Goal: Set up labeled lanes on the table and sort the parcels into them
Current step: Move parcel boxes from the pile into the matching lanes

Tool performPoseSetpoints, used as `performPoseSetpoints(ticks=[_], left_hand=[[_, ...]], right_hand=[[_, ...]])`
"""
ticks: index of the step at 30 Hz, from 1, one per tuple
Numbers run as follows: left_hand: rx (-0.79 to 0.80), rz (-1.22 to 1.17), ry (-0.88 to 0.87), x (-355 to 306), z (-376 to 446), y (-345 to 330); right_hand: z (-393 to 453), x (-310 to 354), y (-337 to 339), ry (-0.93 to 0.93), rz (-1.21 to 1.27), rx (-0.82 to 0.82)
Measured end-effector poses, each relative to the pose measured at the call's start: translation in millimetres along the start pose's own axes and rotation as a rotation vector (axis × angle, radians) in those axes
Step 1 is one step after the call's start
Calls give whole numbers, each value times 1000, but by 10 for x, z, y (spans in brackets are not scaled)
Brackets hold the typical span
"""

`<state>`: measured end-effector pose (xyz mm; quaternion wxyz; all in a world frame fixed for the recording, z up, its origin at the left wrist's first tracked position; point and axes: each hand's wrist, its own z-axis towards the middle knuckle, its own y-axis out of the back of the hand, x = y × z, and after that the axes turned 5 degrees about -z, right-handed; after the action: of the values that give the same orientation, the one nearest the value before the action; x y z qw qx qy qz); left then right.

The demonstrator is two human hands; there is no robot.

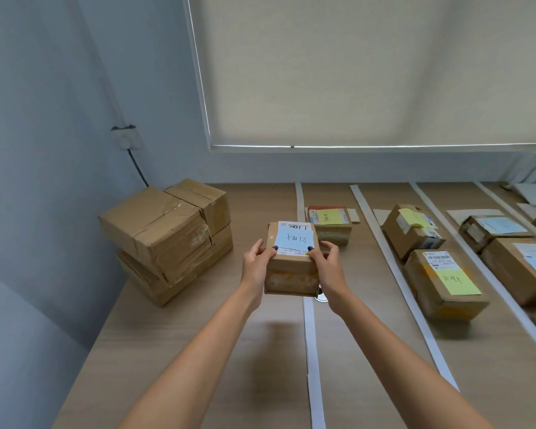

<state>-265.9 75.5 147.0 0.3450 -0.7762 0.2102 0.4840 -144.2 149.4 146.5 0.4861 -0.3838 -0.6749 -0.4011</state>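
Observation:
I hold a small cardboard parcel (pixel 291 270) with a pale blue handwritten note on top, lifted above the wooden table (pixel 198 335). My left hand (pixel 257 261) grips its left side and my right hand (pixel 328 264) its right side, thumbs on the top. White paper strips (pixel 310 351) run front to back and split the table into lanes. In the lane just right of the parcel lies a flat parcel with a yellow note (pixel 330 226). The lane beyond holds two boxes with yellow notes (pixel 412 233) (pixel 446 283). Further right lie boxes with blue notes (pixel 495 232).
A stack of several taped cardboard boxes (pixel 164 239) stands at the table's back left by the blue wall. A wall socket with a black cable (pixel 126 139) is above it. A closed roller blind (pixel 369 72) covers the window behind the table.

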Motion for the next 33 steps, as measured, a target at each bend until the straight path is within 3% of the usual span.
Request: performPoseSetpoints(ticks=[8, 24, 33], left_hand=[[161, 61, -38, 105, -24, -20], [178, 178, 18, 680, 4, -157], [167, 193, 21, 1024, -195, -822]], right_hand=[[17, -146, 77, 27, 0, 3], [-16, -663, 411, 29, -16, 9], [-36, -782, 1163, 55, -19, 10]])
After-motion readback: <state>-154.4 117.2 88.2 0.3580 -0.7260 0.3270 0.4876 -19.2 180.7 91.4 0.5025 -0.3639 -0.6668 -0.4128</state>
